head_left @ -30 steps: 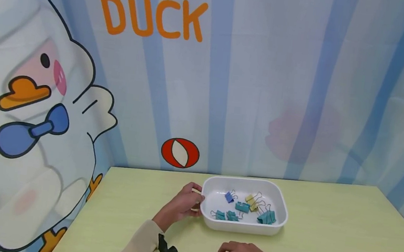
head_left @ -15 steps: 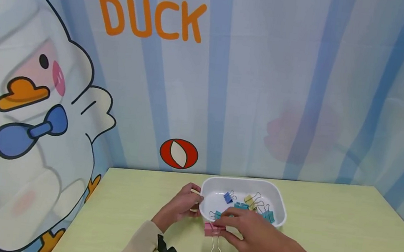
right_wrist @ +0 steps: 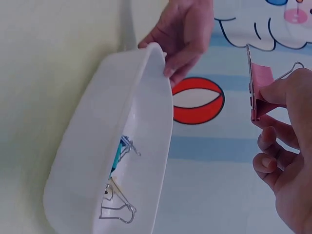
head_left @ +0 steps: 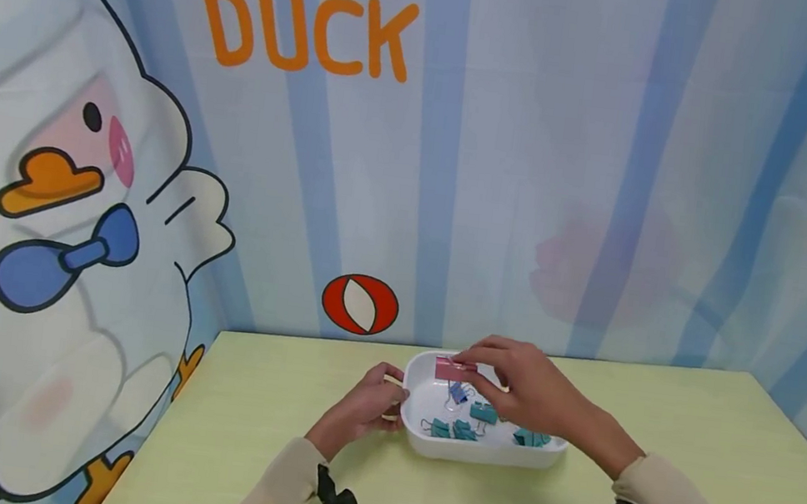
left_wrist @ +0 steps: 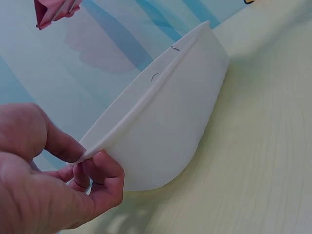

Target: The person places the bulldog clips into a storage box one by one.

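Note:
A pink binder clip (head_left: pixel 454 369) is pinched between the thumb and fingers of my right hand (head_left: pixel 526 385), held above the left part of a white plastic tray (head_left: pixel 484 454). In the right wrist view the pink clip (right_wrist: pixel 262 87) hangs clear of the tray, its wire handles showing. My left hand (head_left: pixel 371 404) grips the tray's left rim, thumb on top and fingers curled beneath, as the left wrist view shows at the rim (left_wrist: pixel 97 148). Inside lie a blue binder clip (head_left: pixel 458 392) and several teal clips (head_left: pixel 484 413). My right hand hides the yellow clips in the head view.
The tray stands on a pale yellow table (head_left: pixel 264 403) near its back edge. Behind it hangs a striped blue curtain (head_left: pixel 504 172) with a duck print. Black wrist cameras (head_left: pixel 335 502) sit on both sleeves.
My right hand has lifted the pink binder clip from the table's front, carrying it forward past the tray's near rim and over the inside. My left hand has stayed on the tray.

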A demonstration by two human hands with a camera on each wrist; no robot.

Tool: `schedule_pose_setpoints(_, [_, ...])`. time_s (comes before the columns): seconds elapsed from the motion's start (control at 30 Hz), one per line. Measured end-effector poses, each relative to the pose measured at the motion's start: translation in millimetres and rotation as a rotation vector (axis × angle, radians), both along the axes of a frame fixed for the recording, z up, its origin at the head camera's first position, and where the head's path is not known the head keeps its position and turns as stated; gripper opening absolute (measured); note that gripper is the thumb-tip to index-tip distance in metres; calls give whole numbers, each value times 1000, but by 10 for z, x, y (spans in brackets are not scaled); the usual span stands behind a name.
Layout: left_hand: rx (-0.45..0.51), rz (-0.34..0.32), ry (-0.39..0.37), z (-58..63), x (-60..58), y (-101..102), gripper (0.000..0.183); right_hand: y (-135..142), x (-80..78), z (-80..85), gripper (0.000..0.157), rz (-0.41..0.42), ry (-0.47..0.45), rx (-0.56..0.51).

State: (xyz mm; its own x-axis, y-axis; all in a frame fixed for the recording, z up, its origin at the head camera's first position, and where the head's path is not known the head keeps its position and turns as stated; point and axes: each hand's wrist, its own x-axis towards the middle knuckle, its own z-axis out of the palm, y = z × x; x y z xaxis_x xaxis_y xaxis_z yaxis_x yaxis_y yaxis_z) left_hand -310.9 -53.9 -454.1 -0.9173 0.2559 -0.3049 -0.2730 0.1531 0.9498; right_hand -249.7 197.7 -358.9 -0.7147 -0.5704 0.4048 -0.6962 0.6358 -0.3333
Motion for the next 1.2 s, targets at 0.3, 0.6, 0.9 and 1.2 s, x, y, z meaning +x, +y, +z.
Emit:
schedule_pose_setpoints(0.3, [5,-3,-6,14,-3,8,39,92,-206,7,29,-115,-33,-34])
schedule_pose_setpoints(0.6, [9,-2,7,8,4,2,37,102,-269,-29,39,-140,-24,-49])
schedule_pose_setpoints(0.9, [7,0,3,20,17,2,36,142,-146,-95,62,-119,-11,-61])
schedule_pose_setpoints(1.2, [-4,1,0,9,22,-4,38,227,254,-253,62,-46,-34,-20])
